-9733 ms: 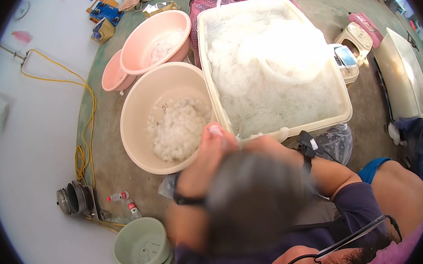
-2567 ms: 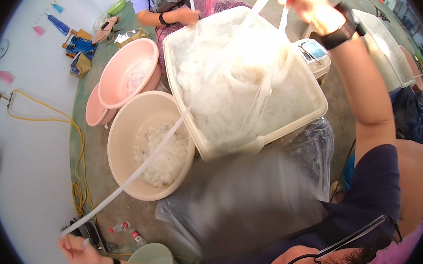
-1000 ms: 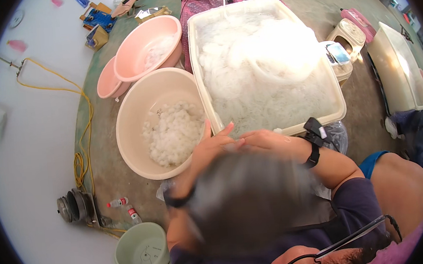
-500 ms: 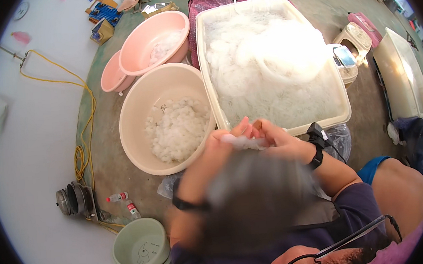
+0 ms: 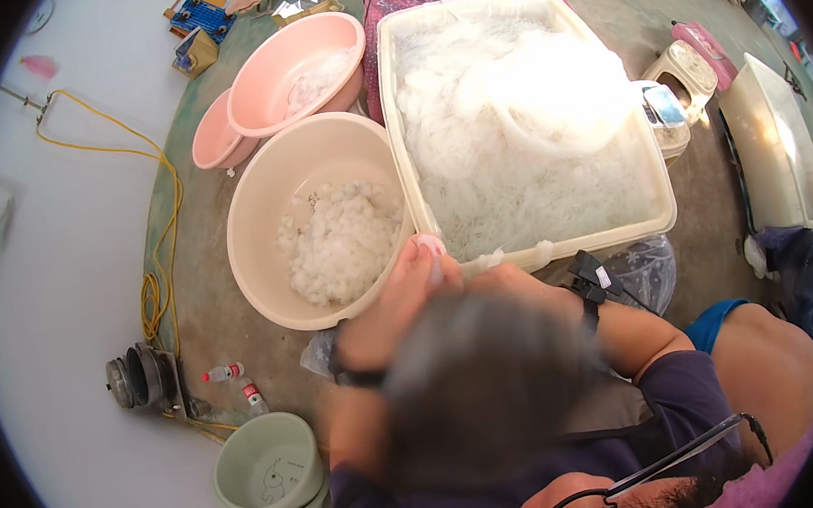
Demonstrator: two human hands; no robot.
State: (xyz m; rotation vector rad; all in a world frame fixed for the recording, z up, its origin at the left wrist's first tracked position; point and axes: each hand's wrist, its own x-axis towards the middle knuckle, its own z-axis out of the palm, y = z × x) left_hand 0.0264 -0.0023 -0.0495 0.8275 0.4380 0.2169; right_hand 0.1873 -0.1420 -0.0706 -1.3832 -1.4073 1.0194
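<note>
At the near left corner of a big cream tub (image 5: pixel 658 230), my left hand (image 5: pixel 413 274) is closed, its fingers pinching a small tuft of white fibre (image 5: pixel 432 245). My right hand (image 5: pixel 512 282) is just to its right, at the tub's near rim; a dark blurred shape covers part of it and its fingers are mostly hidden. Another white tuft (image 5: pixel 490 259) lies by its fingertips. Inside the tub, a mass of fluffy white fibre (image 5: pixel 457 107) sits in cloudy water. To the left, a beige basin (image 5: pixel 254 194) contains many small white cocoon-like lumps (image 5: pixel 339 250).
Two pink basins (image 5: pixel 257 113) stand beyond the beige one. Across the tub is another person in a pink apron (image 5: pixel 387 7). Green basins (image 5: pixel 251 462), bottles (image 5: pixel 251 395) and a yellow cable (image 5: pixel 175 224) are at the left. A cream stool (image 5: pixel 684 79) stands right.
My hands have moved apart from the white fluff they held between them. My left hand has lowered slightly at the tub corner, and my right hand has shifted down behind the dark blur.
</note>
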